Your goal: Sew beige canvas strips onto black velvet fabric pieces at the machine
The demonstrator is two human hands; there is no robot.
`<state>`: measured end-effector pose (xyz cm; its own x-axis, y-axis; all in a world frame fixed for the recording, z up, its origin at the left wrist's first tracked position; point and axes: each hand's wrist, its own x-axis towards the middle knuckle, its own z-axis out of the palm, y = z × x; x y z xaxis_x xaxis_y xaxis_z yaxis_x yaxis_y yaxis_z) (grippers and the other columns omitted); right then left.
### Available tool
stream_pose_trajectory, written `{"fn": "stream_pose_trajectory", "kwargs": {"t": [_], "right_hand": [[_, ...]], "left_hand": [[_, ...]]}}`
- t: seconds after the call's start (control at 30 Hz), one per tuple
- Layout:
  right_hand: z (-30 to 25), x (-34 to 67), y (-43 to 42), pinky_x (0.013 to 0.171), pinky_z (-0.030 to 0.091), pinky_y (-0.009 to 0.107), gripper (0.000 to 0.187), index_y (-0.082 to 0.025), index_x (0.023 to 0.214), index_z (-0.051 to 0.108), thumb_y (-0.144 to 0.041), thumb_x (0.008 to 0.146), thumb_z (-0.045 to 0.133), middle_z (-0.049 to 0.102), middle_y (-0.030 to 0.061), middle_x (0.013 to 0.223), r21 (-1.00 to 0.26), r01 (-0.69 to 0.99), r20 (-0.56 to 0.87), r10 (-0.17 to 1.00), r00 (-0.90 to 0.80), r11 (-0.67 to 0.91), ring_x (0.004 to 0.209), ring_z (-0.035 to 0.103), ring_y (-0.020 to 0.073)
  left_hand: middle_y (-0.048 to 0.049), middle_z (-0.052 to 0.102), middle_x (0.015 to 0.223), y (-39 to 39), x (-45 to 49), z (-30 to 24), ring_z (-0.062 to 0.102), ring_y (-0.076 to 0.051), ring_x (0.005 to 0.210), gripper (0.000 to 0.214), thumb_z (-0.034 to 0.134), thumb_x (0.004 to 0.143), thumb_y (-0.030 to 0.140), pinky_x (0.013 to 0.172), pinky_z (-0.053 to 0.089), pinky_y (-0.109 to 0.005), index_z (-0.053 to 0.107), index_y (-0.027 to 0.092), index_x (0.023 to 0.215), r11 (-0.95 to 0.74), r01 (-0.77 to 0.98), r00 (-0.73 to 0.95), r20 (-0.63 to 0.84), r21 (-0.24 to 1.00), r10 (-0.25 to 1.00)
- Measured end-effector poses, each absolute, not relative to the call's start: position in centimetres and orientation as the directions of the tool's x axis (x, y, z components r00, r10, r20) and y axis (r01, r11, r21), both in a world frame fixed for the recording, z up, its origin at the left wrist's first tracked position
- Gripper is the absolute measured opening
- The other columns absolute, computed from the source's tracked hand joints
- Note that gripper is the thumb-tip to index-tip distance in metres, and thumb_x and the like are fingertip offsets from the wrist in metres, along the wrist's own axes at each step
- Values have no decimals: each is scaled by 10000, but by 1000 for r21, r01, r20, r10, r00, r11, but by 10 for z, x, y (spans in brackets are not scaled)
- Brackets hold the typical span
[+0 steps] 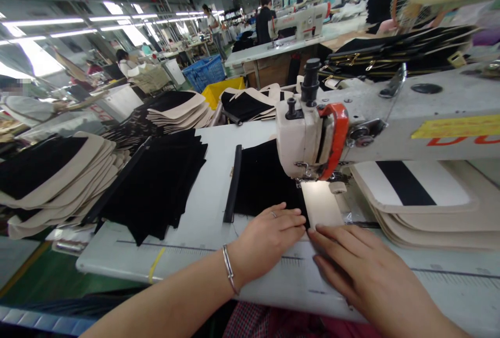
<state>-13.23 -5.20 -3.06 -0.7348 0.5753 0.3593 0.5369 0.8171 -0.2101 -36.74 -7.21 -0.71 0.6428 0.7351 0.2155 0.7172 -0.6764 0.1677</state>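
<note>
A black fabric panel [261, 176] lies on the sewing table, with a dark strip along its left edge. Its right edge meets a cream fabric piece [322, 203] beneath the head of the sewing machine [300, 140]. My left hand [269, 239] rests flat on the near edge of the black panel, fingers stretched out. On the near end of the cream piece lie the extended fingers of my right hand [355, 262]. The fingertips of both hands almost meet at the seam. The needle is too small to make out.
Left of the work is a stack of black panels [152, 187]. Cream-and-black pieces [66, 171] are piled farther left, and more cream pieces [429, 218] lie under the machine arm. A blue basket [205, 72] and a yellow bin [222, 90] stand beyond. Other people work in the background.
</note>
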Motion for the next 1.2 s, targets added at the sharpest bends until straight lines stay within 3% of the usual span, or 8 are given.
{"fn": "stream_pose_trajectory", "kwargs": {"t": [0.37, 0.6, 1.2], "right_hand": [[-23, -148, -12, 948, 441, 440, 351, -220, 1230, 558, -352, 908, 509, 584, 41, 1160, -183, 567, 292, 595, -749, 803, 1055, 516, 230], [-19, -157, 4, 933, 462, 438, 393, -197, 1262, 560, -366, 921, 461, 590, 68, 1175, -158, 615, 275, 632, -724, 773, 1039, 528, 240], [-24, -164, 6, 954, 447, 440, 449, -189, 1335, 507, -342, 917, 446, 568, 81, 1259, -152, 644, 296, 657, -694, 750, 1088, 522, 266]], "left_hand": [[-53, 620, 1240, -30, -372, -14, 535, -154, 1217, 228, 444, 958, 124, 1122, 378, -329, 599, 143, 1124, -654, 743, 609, 265, 138, 748], [-58, 629, 1175, -10, -376, -17, 594, -180, 1083, 225, 524, 900, 90, 995, 485, -327, 613, 154, 1096, -573, 794, 526, 243, 203, 815], [-31, 680, 1059, 1, -375, -24, 636, -167, 996, 219, 516, 878, 56, 925, 516, -293, 667, 178, 980, -491, 833, 410, 311, 254, 857]]}}
